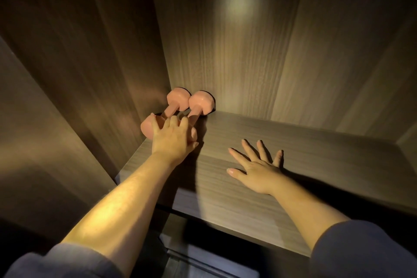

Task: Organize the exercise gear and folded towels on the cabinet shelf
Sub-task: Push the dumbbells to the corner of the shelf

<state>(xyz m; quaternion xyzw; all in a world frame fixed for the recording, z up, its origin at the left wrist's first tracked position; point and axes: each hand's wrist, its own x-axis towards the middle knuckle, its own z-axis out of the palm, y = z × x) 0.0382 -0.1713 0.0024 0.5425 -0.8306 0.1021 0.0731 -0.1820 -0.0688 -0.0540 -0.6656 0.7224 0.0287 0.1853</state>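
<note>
Dumbbells (pixel 190 106), two pink ones, lie side by side in the back left corner of the cabinet shelf (pixel 293 165). The left dumbbell (pixel 179 98) is next to the side wall (pixel 101 52). The right dumbbell (pixel 201 102) lies just beside it, and their far heads look like they touch each other.

Each one lies flat on its side. Its long line runs from the front of the shelf to the back. The far heads point at the back wall (pixel 237 63) and sit right up against it, or very close; you cannot tell which in this dim light. The near heads point toward you.

Your left hand (pixel 172 137) is on the near heads, with the fingers curled over the top of them and the thumb tucked low on the right side. It covers most of the right dumbbell's near head. Your right hand (pixel 257 171) holds nothing. It lies flat on the bare shelf, well apart from the weights, with the fingers spread wide.

You seem to be at the step of tucking the weights neatly into the corner. That part looks almost done. Next, you probably need to let go gently, so they do not roll. No towels show here, so that part of the job is likely still waiting. The wide shelf on your right looks like a good spot for them.
</note>
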